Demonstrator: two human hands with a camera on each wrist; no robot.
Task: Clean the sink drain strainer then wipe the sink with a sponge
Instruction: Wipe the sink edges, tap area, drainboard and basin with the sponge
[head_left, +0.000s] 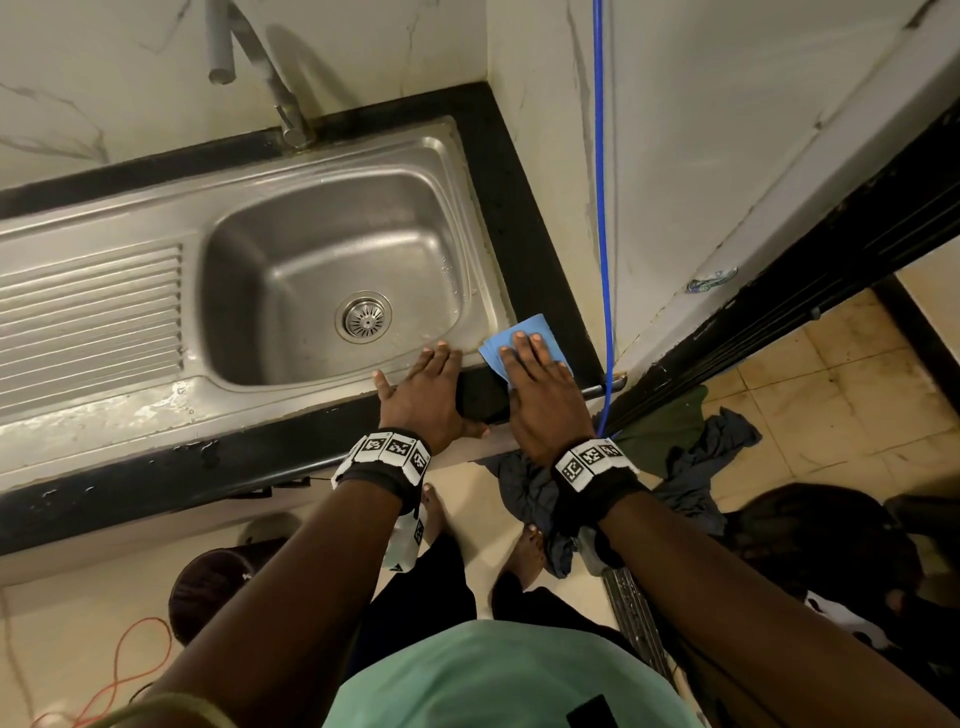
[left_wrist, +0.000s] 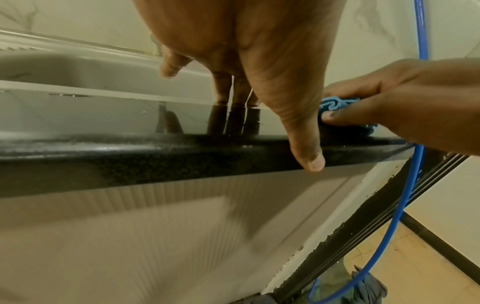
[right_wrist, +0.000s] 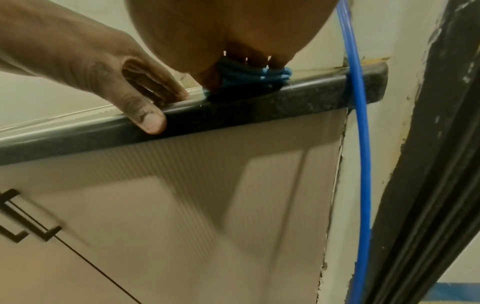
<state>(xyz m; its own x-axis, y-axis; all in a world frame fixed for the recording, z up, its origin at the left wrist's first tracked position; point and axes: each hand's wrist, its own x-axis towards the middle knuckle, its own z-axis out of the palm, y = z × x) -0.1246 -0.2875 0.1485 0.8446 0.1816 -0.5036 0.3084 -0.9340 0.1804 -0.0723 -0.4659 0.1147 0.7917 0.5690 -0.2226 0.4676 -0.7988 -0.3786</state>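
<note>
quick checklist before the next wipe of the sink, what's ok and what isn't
1. Strainer seated in the drain: ok.
2. Blue cloth under the right hand, fingers flat on it: ok.
3. Cloth placed on the sink: not ok, it lies at the near right corner, partly on the black counter.
4. Left hand flat on the front rim, holding nothing: ok.
5. Basin free of objects: ok.
6. Strainer clean: cannot tell.

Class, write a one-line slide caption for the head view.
Right hand presses a blue cloth flat at the steel sink corner; left hand rests on the rim, strainer seated.
</note>
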